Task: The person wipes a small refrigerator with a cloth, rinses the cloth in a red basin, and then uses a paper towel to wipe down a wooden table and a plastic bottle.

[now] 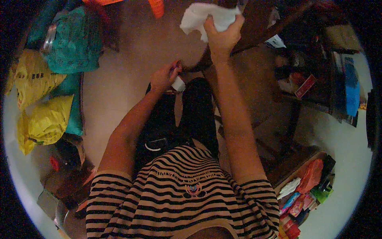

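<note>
My right hand (223, 40) is stretched out ahead at the top of the view. Its thumb and fingers pinch a crumpled white cloth or paper sheet (197, 16), which hangs beside the dark edge of a wooden piece of furniture (253, 33). Lower and to the left, my left hand (164, 76) is curled above my legs. A small white object (178, 84) shows below its fingers and seems held; its kind is too blurred to tell.
At left stand a green plastic bag (74, 41) and yellow plastic bags (50, 122). Dark shelving (313, 101) at right bears a red box (305, 86) and a blue item (352, 86). Several colourful packets (298, 204) lie at lower right. Something orange (156, 7) hangs at the top.
</note>
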The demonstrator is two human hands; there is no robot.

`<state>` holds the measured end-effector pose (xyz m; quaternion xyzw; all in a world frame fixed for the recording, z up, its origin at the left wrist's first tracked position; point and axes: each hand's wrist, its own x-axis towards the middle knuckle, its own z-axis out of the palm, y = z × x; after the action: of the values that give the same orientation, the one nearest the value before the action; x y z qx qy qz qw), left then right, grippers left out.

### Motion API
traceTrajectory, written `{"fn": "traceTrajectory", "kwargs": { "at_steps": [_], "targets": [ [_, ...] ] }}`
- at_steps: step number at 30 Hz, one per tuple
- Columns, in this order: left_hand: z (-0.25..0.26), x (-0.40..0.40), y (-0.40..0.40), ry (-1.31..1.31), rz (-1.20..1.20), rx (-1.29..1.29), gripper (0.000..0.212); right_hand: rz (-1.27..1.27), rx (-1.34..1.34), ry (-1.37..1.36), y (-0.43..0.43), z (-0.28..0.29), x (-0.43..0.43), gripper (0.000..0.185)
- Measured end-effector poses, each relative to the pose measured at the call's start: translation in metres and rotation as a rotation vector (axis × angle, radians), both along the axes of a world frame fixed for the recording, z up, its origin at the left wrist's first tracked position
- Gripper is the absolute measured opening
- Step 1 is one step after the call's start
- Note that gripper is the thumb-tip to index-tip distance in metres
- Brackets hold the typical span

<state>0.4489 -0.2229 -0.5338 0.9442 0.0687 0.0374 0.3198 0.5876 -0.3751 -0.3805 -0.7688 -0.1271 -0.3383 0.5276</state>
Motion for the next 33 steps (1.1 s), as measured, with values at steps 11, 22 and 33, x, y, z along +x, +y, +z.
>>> {"fn": "traceTrajectory", "kwargs": {
  "at_steps": [11,22,33],
  "targets": [
    [-0.011,-0.001,0.012,0.007,0.042,0.097,0.034,0.217,0.218,0.475,-0.016,-0.13,-0.042,0.073],
    [-0.019,0.002,0.013,0.075,0.019,-0.098,0.032,0.058,-0.283,0.525,-0.093,-0.162,-0.079,0.045],
    [0.018,0.013,0.006,0.111,-0.017,0.164,0.031,0.103,-0.898,0.492,-0.12,-0.199,-0.129,0.049]
  ]
}}
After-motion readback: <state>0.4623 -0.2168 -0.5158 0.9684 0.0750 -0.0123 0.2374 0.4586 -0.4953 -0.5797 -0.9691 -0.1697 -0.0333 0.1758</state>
